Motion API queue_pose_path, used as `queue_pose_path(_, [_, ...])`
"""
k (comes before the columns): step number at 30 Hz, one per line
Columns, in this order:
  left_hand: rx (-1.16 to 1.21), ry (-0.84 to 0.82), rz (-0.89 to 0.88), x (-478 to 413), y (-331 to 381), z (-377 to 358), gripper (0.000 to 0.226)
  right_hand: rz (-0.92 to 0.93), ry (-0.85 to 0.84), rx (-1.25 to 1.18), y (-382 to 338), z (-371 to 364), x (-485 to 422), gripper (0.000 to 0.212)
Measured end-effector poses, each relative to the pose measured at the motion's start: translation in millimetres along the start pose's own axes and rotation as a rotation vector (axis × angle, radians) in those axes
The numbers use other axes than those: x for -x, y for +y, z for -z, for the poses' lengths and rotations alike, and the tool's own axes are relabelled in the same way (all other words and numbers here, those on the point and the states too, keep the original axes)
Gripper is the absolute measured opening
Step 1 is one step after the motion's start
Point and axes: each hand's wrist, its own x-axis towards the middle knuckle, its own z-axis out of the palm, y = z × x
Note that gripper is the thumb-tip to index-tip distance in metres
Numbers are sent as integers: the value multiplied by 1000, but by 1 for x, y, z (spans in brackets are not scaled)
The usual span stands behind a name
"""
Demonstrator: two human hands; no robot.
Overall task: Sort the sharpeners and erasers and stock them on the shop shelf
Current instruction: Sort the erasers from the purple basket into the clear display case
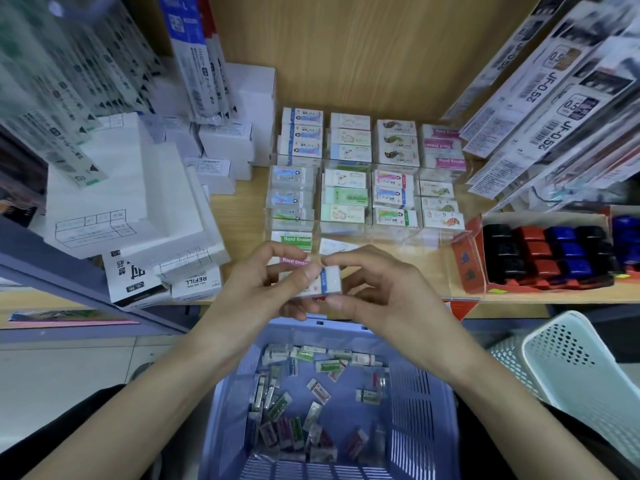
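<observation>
Both hands meet above the shelf's front edge around a white eraser with a blue band [325, 280]. My left hand [266, 284] grips it from the left and underneath. My right hand [375, 289] pinches its right end with thumb and fingers. Behind them a clear compartment organiser [394, 233] holds rows of wrapped erasers, and loose "Hard Eraser" packs [294, 239] lie at its front left. Below my hands a blue plastic basket [420, 393] holds several loose erasers [320, 391]. A red tray of black, red and blue sharpeners [550, 252] sits at the right of the shelf.
White refill boxes [138, 202] are stacked at the shelf's left. Hanging pen refill packs [554, 109] crowd the right and upper left. A white perforated basket [578, 362] stands at the lower right. The wooden shelf edge [536, 298] runs across the middle.
</observation>
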Motion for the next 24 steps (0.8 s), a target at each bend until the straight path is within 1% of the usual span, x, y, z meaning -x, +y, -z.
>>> queue_pose_path(3, [-47, 17, -34, -1, 0, 1, 36, 186, 100, 401, 7, -1, -1, 33])
queue_pose_path(4, [-92, 10, -53, -1, -1, 1, 35, 237, 110, 509, 11, -1, -2, 36])
queue_pose_path(5, [-133, 1, -72, -1, -2, 0, 35, 256, 110, 567, 14, -1, -3, 37])
queue_pose_path(7, [-173, -15, -85, -2, -2, -2, 38, 259, 107, 566, 17, 0, -4, 37])
queue_pose_path(9, [-148, -21, -77, -3, -3, -3, 47, 269, 141, 545, 18, 6, -7, 33])
queue_pose_path(11, [-140, 7, -87, -4, -3, -2, 52, 210, 265, 509, 17, 23, -14, 28])
queue_pose_path(13, [-184, 59, -104, -6, -2, 0, 44, 131, 404, 453, 14, 46, -22, 27])
queue_pose_path(15, [-243, 95, -113, -8, -3, 4, 31, 107, 477, 475, 15, 66, -25, 28])
queue_pose_path(16, [-269, 107, -117, -8, -4, 7, 26, 96, 483, 509, 16, 73, -24, 28])
queue_pose_path(18, [-340, 134, -138, -10, -6, 12, 22, 52, 443, 579, 24, 84, -20, 27])
queue_pose_path(22, [-527, 166, -211, -12, -8, 13, 25, -63, 304, 717, 53, 87, -9, 28])
queue_pose_path(24, [-546, 164, -220, -12, -9, 9, 24, -9, 290, 872, 61, 81, -11, 30])
